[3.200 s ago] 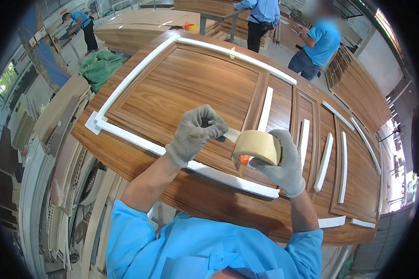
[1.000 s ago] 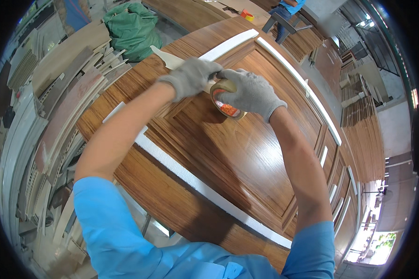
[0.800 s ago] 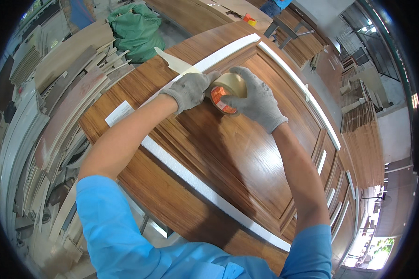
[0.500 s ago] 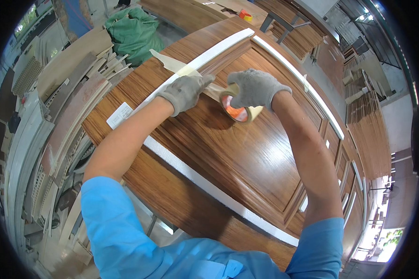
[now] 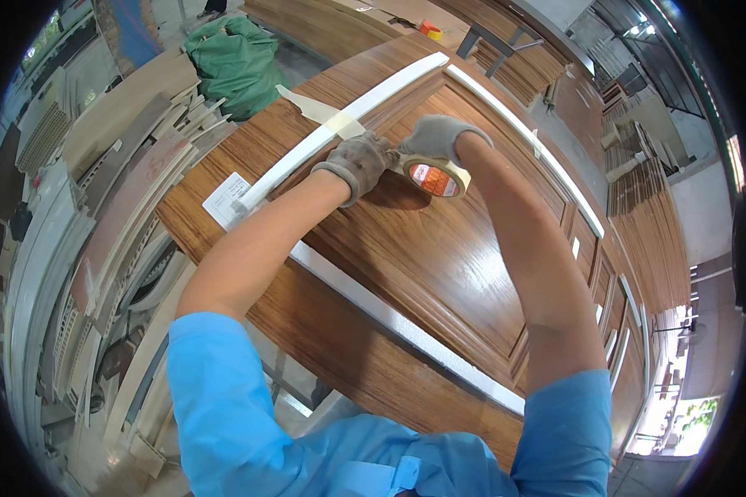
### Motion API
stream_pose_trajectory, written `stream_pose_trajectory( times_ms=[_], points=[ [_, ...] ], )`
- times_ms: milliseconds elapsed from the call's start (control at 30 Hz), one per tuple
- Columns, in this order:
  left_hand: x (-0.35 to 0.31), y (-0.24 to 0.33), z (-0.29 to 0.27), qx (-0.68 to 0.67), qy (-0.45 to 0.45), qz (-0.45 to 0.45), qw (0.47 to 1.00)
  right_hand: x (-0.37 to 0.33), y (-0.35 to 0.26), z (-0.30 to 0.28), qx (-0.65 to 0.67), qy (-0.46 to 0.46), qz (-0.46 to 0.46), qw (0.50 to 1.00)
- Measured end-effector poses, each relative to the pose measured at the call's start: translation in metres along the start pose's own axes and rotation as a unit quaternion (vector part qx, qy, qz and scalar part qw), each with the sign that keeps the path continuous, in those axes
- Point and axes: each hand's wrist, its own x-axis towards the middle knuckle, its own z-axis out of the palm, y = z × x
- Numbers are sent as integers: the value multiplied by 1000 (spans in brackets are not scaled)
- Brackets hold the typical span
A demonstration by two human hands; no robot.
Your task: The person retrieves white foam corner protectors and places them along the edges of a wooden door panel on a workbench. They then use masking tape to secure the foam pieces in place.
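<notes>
A brown wood-grain door panel (image 5: 439, 257) lies flat in front of me. My right hand (image 5: 442, 137), in a grey glove, is closed on a roll of cream masking tape (image 5: 462, 176), whose orange-and-white core label faces me. Close beside it, my gloved left hand (image 5: 360, 166) has its fingers pinched together by the roll, where the tape's end seems to be; the fingertips partly hide it. A strip of masking tape (image 5: 317, 111) runs across the white foam strip (image 5: 381, 89) on the panel's far left side, its outer end lying loose over the wood.
More white foam strips line the panel's near side (image 5: 406, 331) and far side (image 5: 530, 145). A white label (image 5: 226, 199) sits at the left corner. Stacked boards and offcuts (image 5: 124, 174) stand left, beside a green sack (image 5: 234, 66). A metal frame (image 5: 497, 48) stands beyond the panel.
My left hand has moved right, off the tape strip and up against my right hand. The stretch of tape between the hands no longer shows. The roll's label has turned more toward me.
</notes>
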Motion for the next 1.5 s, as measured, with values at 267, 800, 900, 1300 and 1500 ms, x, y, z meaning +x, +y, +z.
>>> stream_pose_trajectory(
  times_ms=[267, 800, 900, 1300, 1500],
  points=[
    [5, 2, 22, -11, 53, -15, 998, -1, -24, -15, 40, -90, 90, 991],
    [8, 10, 14, -111, 44, -121, 986, -34, -68, 38, -142, 220, 94, 961],
    [14, 12, 22, -88, 38, -143, 985, -65, -74, 43, -147, 253, 54, 955],
    [-17, -86, 1, -78, 129, -195, 969, -243, -18, 46, 186, 400, 79, 894],
    [-22, -116, 14, -98, 19, -238, 966, -244, -13, 61, 312, 398, 77, 859]
  ],
)
